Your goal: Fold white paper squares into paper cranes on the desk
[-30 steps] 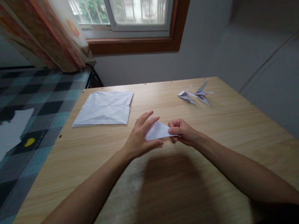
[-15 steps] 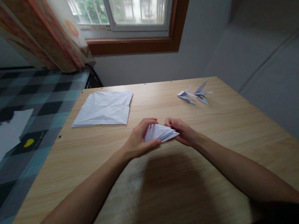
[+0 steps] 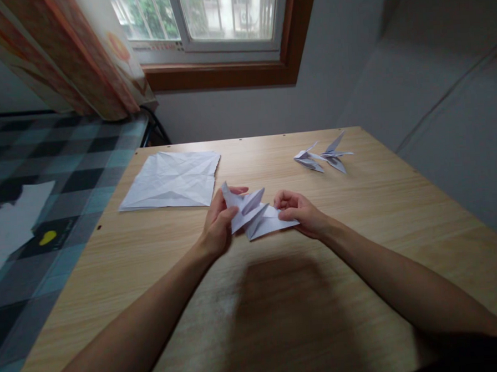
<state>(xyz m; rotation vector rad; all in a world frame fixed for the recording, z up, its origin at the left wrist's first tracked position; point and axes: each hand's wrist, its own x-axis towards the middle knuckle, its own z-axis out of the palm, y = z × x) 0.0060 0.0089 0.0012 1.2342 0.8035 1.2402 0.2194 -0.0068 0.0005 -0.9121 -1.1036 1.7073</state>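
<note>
Between my hands, a folded sheet of white paper [image 3: 267, 223] is spread partly open, with several pointed flaps and pleats standing up on its left half. My left hand [image 3: 217, 223] grips its left end, the thumb on top and the fingers behind. At the right end, my right hand [image 3: 302, 213] pinches a flat, tapering part between thumb and curled fingers. The paper is held over the wooden table [image 3: 188, 317]; whether its lower edge touches the wood I cannot tell.
Creased white sheets [image 3: 171, 179] lie stacked at the table's back left. Two folded paper cranes [image 3: 334, 158] sit close together at the back right. Left of the table, white paper [image 3: 13, 226] rests on a checked cloth [image 3: 77, 181]. A window and wall stand behind.
The folded paper has gone from a compact, closed wedge to opened-out flaps. My left hand has shifted left and my right hand now pinches the paper's right end more visibly.
</note>
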